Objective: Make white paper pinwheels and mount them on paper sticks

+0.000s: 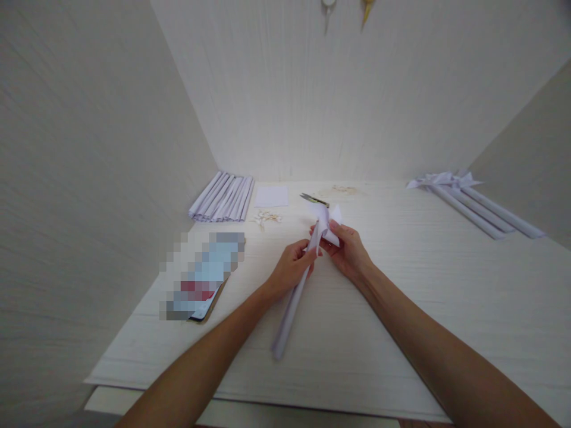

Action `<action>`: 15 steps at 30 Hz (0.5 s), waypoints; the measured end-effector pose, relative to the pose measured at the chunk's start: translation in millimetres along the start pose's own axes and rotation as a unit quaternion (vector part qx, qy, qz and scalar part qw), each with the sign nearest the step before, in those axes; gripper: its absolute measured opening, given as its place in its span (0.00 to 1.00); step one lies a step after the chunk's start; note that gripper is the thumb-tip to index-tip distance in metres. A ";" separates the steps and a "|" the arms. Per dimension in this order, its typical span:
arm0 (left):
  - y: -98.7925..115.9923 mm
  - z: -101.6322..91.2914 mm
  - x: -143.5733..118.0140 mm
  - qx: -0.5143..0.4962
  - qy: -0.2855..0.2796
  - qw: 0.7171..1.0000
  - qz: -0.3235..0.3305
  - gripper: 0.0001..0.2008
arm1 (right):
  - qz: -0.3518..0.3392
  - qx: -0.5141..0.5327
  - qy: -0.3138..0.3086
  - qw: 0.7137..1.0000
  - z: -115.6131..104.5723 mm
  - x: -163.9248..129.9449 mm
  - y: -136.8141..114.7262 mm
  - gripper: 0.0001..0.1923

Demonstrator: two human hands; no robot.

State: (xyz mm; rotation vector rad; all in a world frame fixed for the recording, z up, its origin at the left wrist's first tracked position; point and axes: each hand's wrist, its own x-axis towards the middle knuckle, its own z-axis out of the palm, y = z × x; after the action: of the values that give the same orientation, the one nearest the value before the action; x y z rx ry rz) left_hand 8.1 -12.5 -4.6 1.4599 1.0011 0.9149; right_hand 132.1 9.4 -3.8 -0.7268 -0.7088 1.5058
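Note:
A white paper pinwheel has a rolled paper stick that slants down toward the table's front edge. My left hand is closed around the stick near its upper end. At the top sits the folded paper pinwheel head, pinched between the thumb and fingers of my right hand. Just beyond it lies a pair of thread snips, partly behind the paper. How the head joins the stick is hidden by my fingers.
Rolled paper sticks lie in a row at back left, beside a square white sheet and small cotton-tipped pieces. A blurred phone rests at left. Several paper pinwheels lie at back right. Walls enclose the table.

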 end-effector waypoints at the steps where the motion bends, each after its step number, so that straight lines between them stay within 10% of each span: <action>1: 0.0 0.1 0.0 0.000 0.001 1.000 0.001 0.10 | 0.004 0.002 0.001 1.000 -0.6 0.3 0.1 0.11; 15: 0.7 -0.3 -1.4 0.010 0.001 1.000 -0.011 0.10 | 0.026 0.008 0.017 0.999 -2.9 0.6 1.2 0.09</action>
State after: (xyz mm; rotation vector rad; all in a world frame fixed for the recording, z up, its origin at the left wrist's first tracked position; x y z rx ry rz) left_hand 7.4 -13.8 -3.9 1.4616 1.0276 0.8921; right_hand 133.6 9.9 -6.6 -0.7630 -0.6557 1.5410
